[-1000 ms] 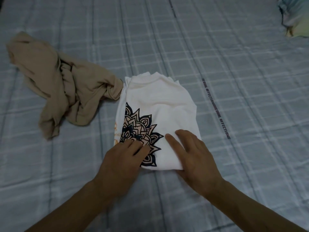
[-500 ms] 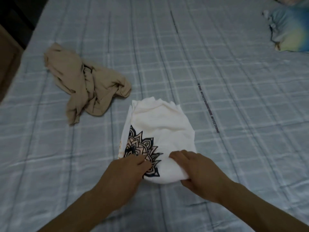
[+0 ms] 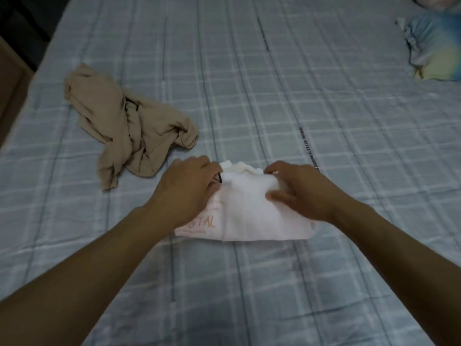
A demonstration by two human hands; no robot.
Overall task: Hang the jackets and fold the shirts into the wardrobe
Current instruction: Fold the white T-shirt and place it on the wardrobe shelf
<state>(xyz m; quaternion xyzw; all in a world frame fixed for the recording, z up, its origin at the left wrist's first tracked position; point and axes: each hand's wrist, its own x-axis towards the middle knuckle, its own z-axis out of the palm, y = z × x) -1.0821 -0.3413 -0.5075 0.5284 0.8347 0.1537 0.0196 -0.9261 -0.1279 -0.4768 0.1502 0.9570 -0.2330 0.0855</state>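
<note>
A crumpled tan garment (image 3: 129,131) is lying on the left of the checked bedsheet (image 3: 274,96), just beside the hands but apart from them. Near the middle, the left hand (image 3: 189,191) is gripping the left end of the folded white shirt (image 3: 249,216), fingers curled over its far edge. The right hand (image 3: 299,188) is gripping the right end, thumb pressing on top. A blue and yellow pillow (image 3: 434,46) is sitting at the far right.
</note>
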